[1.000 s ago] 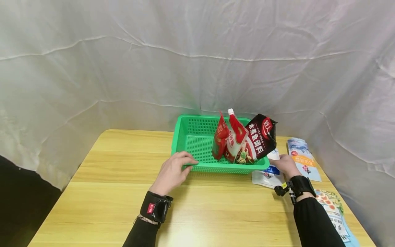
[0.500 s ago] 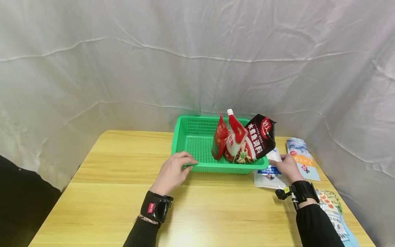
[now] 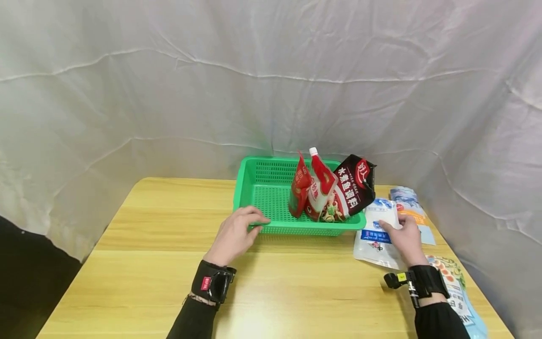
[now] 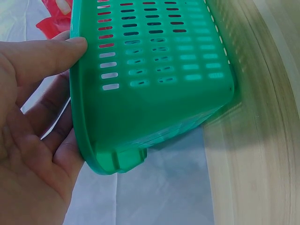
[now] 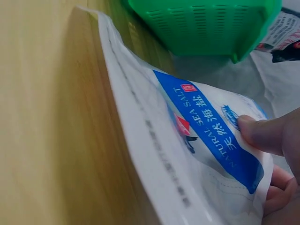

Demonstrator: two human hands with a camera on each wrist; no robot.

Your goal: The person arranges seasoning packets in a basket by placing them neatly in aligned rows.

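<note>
A green plastic basket (image 3: pixel 262 188) stands at the back of the wooden table, with two red pouches (image 3: pixel 311 188) and a dark sauce packet (image 3: pixel 353 186) upright in its right half. My left hand (image 3: pixel 237 233) grips the basket's near rim (image 4: pixel 93 117), thumb over the edge. My right hand (image 3: pixel 406 238) pinches a white sea salt bag with a blue label (image 3: pixel 374 233) (image 5: pixel 201 131), its far end lifted off the table just right of the basket.
More packets lie at the table's right edge: a white and orange one (image 3: pixel 408 202) behind my right hand and a blue and white one (image 3: pixel 459 292) by my right forearm. A white cloth backdrop (image 3: pixel 169 94) hangs behind the table.
My right hand has pulled the salt bag out from beside the basket, toward me and to the right, and tilted it up. My left hand has stayed on the rim.
</note>
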